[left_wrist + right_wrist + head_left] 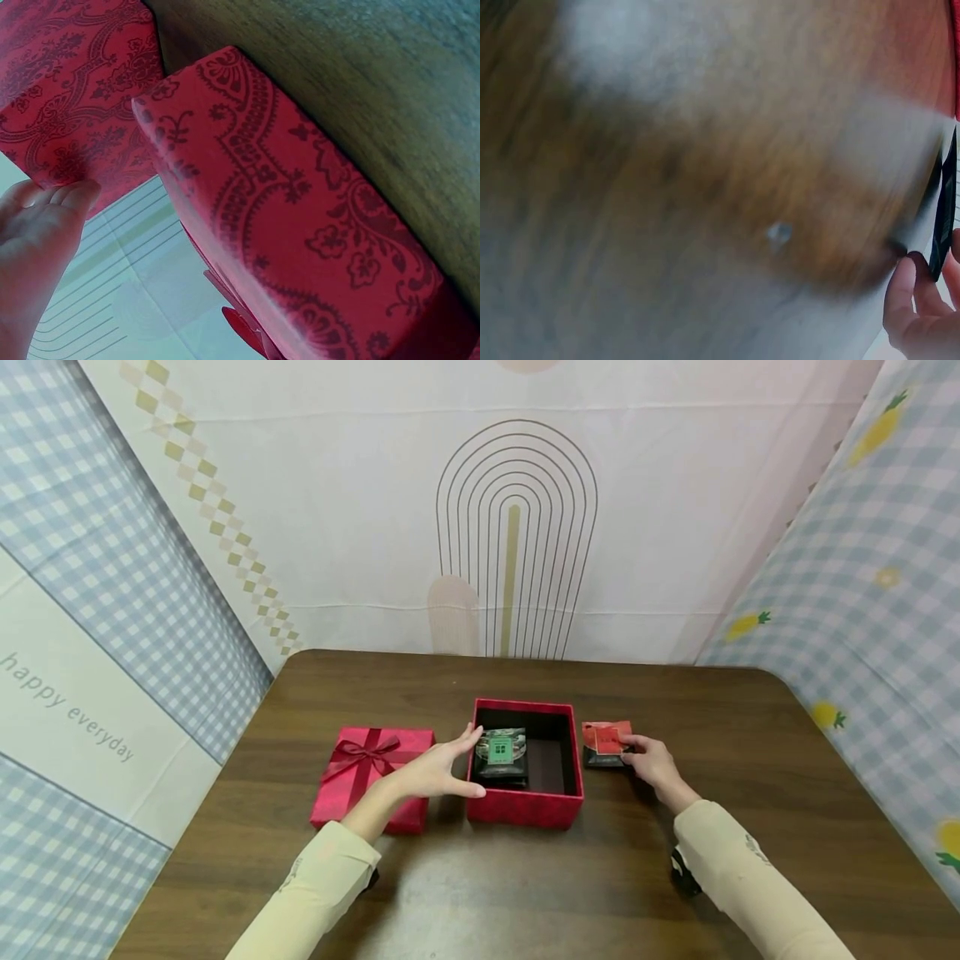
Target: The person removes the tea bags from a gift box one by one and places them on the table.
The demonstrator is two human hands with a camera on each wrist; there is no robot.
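Note:
An uncovered red gift box (525,808) with a black inside stands on the table. A black packet with a green label (500,750) lies in its left half. My left hand (444,767) is at the box's left side, thumb and fingers spread; in the left wrist view its fingertips (79,193) rest against the patterned red wall. To the right of the box, my right hand (654,766) pinches the right edge of a red-and-black packet (606,742). The right wrist view shows that packet (946,210) edge-on, between thumb and fingers, just off the table.
The red lid (408,814) with a dark red ribbon bow (367,753) sits left of the box, partly behind my left forearm. Everything stands on a brown wooden table (525,893). A patterned cloth (360,510) hangs behind the table, with checked cloths at both sides.

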